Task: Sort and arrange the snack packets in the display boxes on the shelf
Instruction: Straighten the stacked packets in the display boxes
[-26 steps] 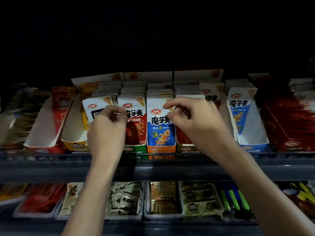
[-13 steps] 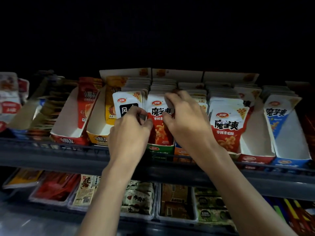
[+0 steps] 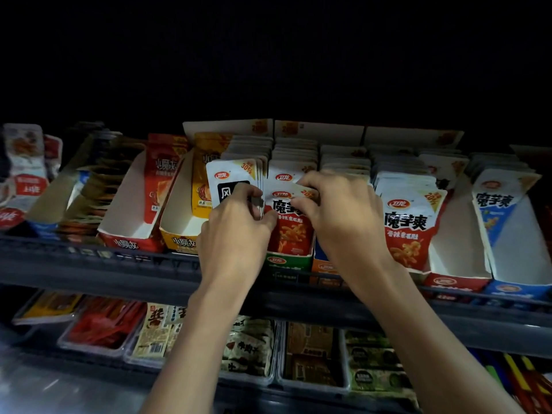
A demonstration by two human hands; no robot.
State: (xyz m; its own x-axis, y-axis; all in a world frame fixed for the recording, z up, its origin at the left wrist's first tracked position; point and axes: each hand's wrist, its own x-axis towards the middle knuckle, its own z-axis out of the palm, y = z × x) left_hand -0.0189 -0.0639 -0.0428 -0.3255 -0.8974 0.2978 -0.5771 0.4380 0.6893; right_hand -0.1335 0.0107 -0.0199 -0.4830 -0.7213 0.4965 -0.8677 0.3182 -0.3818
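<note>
A row of cardboard display boxes stands on the upper shelf (image 3: 98,265), each holding upright white-topped snack packets. My left hand (image 3: 236,228) pinches the edges of a stack of white and black packets (image 3: 231,182) at the front of its box. My right hand (image 3: 343,216) grips the top of a red packet (image 3: 291,225) standing in the green-fronted box (image 3: 286,261). The two hands nearly touch. An orange-fronted box (image 3: 324,265) is mostly hidden behind my right wrist. Further right stand a red packet stack (image 3: 409,225) and a blue packet (image 3: 493,210).
Left of my hands are a red box (image 3: 131,234) and a yellow box (image 3: 179,231), both part empty at the front, then darker packets. The lower shelf holds clear trays (image 3: 98,333) of red, beige and green snacks. Everything above the shelf is dark.
The view shifted left, so the boxes sit further right in frame. My right hand moved from the orange-box packets to the red packet in the green box; my left hand stayed on the white and black stack.
</note>
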